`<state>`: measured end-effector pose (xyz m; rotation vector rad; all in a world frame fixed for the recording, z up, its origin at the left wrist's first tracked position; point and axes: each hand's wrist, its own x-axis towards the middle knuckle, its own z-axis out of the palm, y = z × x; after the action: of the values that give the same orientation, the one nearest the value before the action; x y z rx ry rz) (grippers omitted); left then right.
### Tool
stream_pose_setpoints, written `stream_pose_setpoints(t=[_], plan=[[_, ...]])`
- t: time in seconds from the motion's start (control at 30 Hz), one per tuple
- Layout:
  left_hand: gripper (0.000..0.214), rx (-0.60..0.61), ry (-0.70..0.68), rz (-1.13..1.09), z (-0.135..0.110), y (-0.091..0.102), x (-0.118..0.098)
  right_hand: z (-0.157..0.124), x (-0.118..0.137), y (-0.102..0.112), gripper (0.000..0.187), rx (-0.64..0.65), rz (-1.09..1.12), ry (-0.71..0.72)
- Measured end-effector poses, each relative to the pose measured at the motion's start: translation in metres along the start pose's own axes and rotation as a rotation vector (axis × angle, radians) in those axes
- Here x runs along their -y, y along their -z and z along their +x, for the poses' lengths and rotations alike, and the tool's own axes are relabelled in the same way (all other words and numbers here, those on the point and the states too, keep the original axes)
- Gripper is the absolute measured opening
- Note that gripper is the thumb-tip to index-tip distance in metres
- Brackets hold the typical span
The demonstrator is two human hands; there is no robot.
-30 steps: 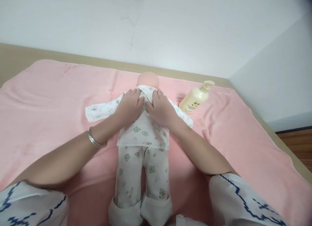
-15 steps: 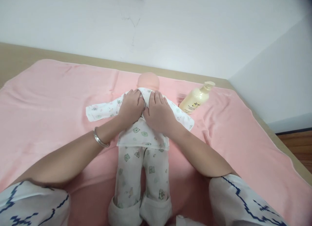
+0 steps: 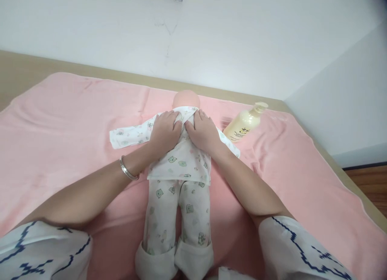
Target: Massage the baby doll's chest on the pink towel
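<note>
Palms down, both: left hand (image 3: 165, 133) and right hand (image 3: 204, 135) lie side by side on the upper body of a bald pink doll (image 3: 186, 98), thumbs pointing inward near each other. Both fairly open, laid flat over the cloth, no firm hold visible (can't tell if any fabric is pinched). Doll lies stretched out on a soft pink blanket (image 3: 69, 123), head away from camera, blanket spread over a tan bench (image 3: 18, 70).

Counts: one doll, one white printed fabric top (image 3: 178, 167) with two long sleeves spread outward, one pair of matching white trousers (image 3: 163, 211) with two turned-up cuffs, one blanket, one pale-yellow pump bottle (image 3: 243, 125) near the right-hand sleeve, one silver bangle (image 3: 127, 172) on left wrist.
</note>
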<state>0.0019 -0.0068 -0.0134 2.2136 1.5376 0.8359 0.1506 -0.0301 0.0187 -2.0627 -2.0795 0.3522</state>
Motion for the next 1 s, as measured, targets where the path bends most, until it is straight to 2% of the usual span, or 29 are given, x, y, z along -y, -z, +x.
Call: stream_pose_setpoints(t=[0.43, 0.63, 0.73, 0.87, 1.0], plan=[[0.044, 0.007, -0.008, 0.025, -0.005, 0.001, -0.004, 0.002, -0.004, -0.002, 0.075, -0.033, -0.005, 0.035], [0.059, 0.142, 0.01, 0.07, -0.022, 0.011, -0.023, 0.0, -0.003, 0.005, 0.071, 0.015, -0.054, 0.059], [0.049, 0.189, -0.021, 0.042, -0.013, 0.02, -0.022, -0.01, 0.0, 0.01, 0.072, 0.05, -0.119, 0.114], [0.021, 0.184, 0.016, -0.033, 0.004, 0.025, -0.01, -0.027, 0.005, 0.01, 0.074, 0.054, -0.208, 0.197], [0.02, 0.124, -0.006, -0.01, 0.008, 0.021, -0.002, -0.032, 0.008, 0.006, 0.072, 0.032, -0.189, 0.199]])
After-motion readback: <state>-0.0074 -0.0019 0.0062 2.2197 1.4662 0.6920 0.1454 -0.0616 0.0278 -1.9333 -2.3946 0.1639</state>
